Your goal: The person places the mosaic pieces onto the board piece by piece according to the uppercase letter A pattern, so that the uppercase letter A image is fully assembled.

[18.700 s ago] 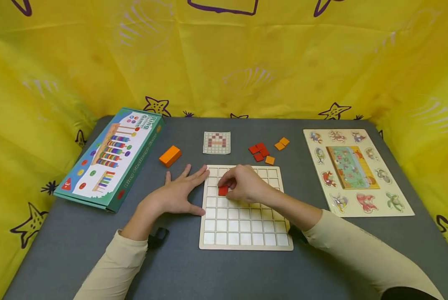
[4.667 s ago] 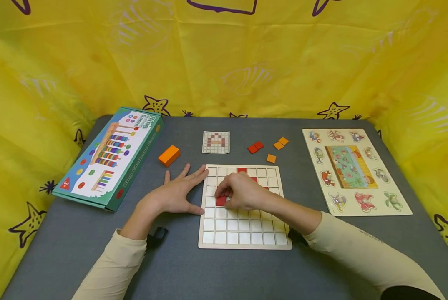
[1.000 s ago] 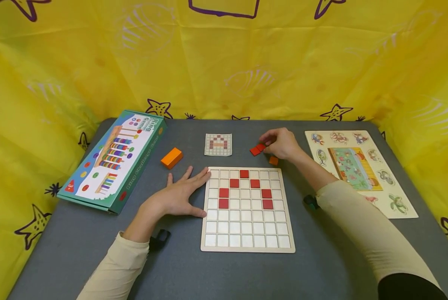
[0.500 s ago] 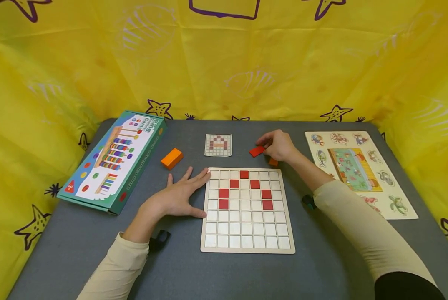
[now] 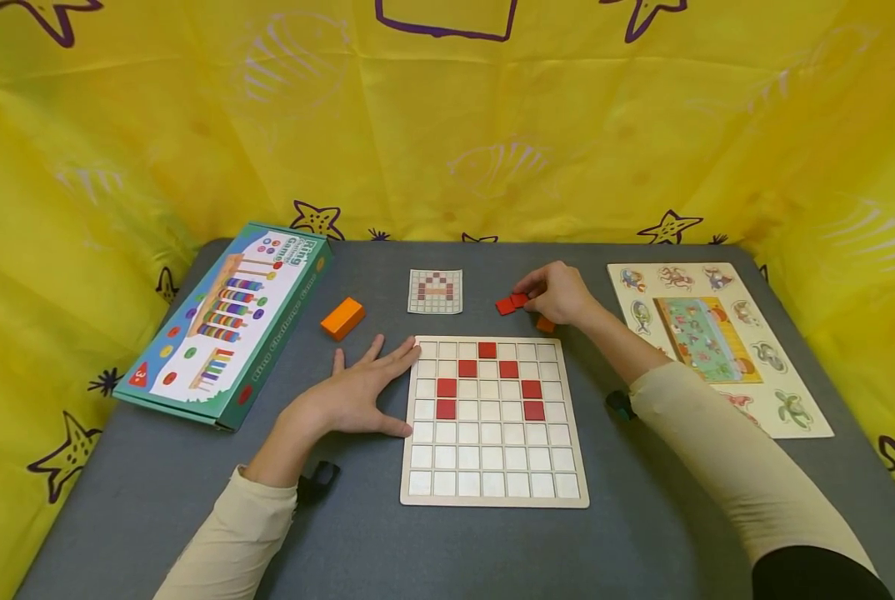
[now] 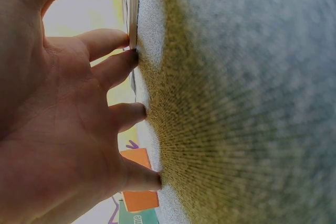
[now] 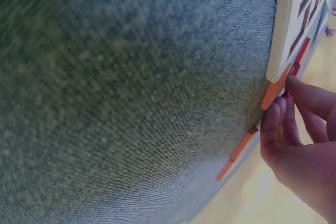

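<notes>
A pale wooden grid board point(image 5: 494, 433) lies in the middle of the table, with several red square tiles point(image 5: 487, 350) set in its upper cells. My left hand point(image 5: 353, 400) rests spread, its thumb and a fingertip at the board's left edge. Beyond the top right corner, my right hand point(image 5: 560, 296) pinches a red tile point(image 5: 519, 300) between thumb and fingers. Another red tile point(image 5: 505, 307) lies against its left side. An orange tile point(image 5: 545, 323) shows partly under the hand; two more orange tiles point(image 7: 239, 153) appear in the right wrist view, hidden by the hand from the head view.
A small card with a printed grid pattern point(image 5: 436, 292) lies behind the board. An orange block point(image 5: 342, 318) and a green ring-game box point(image 5: 222, 325) are at left. A sea-animal puzzle board point(image 5: 755, 408) lies at right, partly under the right forearm. Yellow cloth point(image 5: 447, 125) encloses the table.
Over the earlier frames, several red tiles went from the loose group into the board. My right hand left the board for the remaining red tiles and has shifted only slightly since. My left hand stayed put.
</notes>
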`<state>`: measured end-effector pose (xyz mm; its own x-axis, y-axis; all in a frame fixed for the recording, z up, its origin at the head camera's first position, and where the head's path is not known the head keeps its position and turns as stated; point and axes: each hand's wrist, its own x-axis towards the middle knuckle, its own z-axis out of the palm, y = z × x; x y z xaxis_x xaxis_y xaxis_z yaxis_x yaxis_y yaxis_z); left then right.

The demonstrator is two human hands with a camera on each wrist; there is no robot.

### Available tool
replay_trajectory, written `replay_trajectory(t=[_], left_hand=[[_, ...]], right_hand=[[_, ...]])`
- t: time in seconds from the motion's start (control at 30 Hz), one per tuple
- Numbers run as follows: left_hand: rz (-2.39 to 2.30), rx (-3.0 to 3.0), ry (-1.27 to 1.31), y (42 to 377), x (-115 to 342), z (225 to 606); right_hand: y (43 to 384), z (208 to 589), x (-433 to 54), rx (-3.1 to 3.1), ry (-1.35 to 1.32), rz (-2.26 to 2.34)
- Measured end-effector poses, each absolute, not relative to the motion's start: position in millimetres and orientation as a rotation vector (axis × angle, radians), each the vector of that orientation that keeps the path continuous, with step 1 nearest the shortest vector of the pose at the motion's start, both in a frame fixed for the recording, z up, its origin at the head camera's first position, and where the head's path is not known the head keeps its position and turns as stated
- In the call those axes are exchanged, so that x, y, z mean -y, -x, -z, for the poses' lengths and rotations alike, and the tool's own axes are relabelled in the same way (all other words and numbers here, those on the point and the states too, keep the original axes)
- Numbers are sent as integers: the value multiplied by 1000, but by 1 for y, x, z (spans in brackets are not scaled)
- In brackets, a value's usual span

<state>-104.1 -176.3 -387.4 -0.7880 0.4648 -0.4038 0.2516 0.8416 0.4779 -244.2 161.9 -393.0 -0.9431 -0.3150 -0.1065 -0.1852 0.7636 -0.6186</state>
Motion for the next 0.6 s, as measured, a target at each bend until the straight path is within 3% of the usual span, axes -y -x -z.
replay_trajectory(t=[0.6], left_hand=[[-557, -2512, -546, 104, 178, 389]], right_hand=[[233, 382, -169, -2780, 433, 941]])
